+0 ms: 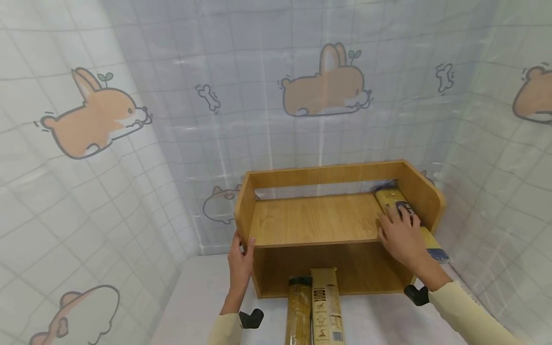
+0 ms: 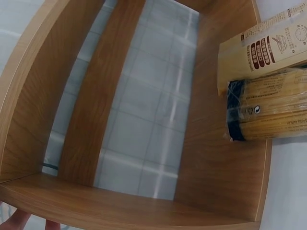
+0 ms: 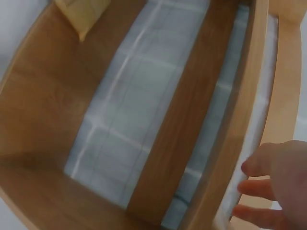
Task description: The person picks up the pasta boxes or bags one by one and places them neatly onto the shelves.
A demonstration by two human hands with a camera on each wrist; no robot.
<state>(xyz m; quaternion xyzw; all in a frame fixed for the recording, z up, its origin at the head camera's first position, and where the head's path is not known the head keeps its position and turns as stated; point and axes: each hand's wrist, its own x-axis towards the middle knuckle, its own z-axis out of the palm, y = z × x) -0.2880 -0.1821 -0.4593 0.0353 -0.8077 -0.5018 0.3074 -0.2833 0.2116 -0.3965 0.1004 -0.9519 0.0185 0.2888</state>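
Note:
A two-tier wooden shelf (image 1: 316, 218) stands in front of me. In the head view my left hand (image 1: 241, 261) grips its left side panel (image 1: 246, 208), thumb at the front edge and fingers along the outside; only fingertips show in the left wrist view. A long yellow packet (image 1: 389, 196) with a dark blue label lies on the upper board along the right panel, its blue end past the front edge. My right hand (image 1: 403, 235) rests over it with spread fingers. In the right wrist view that hand (image 3: 268, 187) shows gently bent fingers; the packet is hidden there.
On the lower tier, a clear-wrapped pack of dry noodles (image 1: 299, 306) and a tan printed packet (image 1: 327, 306) lie side by side, sticking out over the white tabletop (image 1: 194, 287). A sheet with cartoon dogs (image 1: 327, 91) hangs behind and at both sides.

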